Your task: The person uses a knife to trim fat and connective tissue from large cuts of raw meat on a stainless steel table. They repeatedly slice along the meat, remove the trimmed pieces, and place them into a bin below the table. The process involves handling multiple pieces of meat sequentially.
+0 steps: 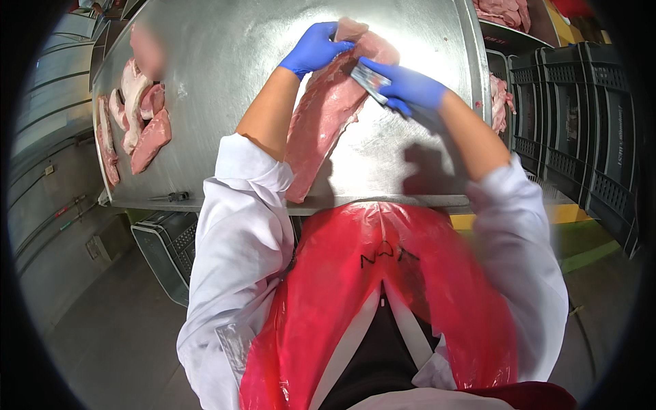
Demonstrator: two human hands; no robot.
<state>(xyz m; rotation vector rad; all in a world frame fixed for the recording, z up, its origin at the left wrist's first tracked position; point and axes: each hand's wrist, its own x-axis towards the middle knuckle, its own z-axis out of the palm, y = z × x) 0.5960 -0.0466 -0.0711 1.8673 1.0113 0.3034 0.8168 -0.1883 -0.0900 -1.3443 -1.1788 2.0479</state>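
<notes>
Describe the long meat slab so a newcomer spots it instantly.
Find the big metal table, then the blue-gloved left hand over it. The long pink meat slab touches that hand and runs toward the near edge. It's far longer than the meat pieces grouped at left.

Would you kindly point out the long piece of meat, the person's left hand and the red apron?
Long piece of meat [328, 115], head view: middle of its upward-facing surface.
Left hand [313, 52], head view: back of the hand.
Red apron [384, 236], head view: its front.
</notes>
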